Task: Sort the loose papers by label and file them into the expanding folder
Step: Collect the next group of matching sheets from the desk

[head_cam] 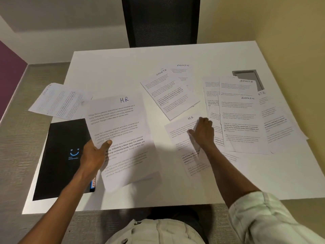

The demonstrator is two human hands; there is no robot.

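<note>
Counting out from the black expanding folder at the table's left edge: one folder, one table, one dark chair behind it.

Two sheets headed HR: one overlapping the folder's right side, one further right.

Two headed ADMIN: one far beyond, one well right.

Two plainly headed SPORTS. The pile there holds more, but I cannot count them.

One blurred sheet lies just beyond the folder.

Two hands: left and right.
</note>
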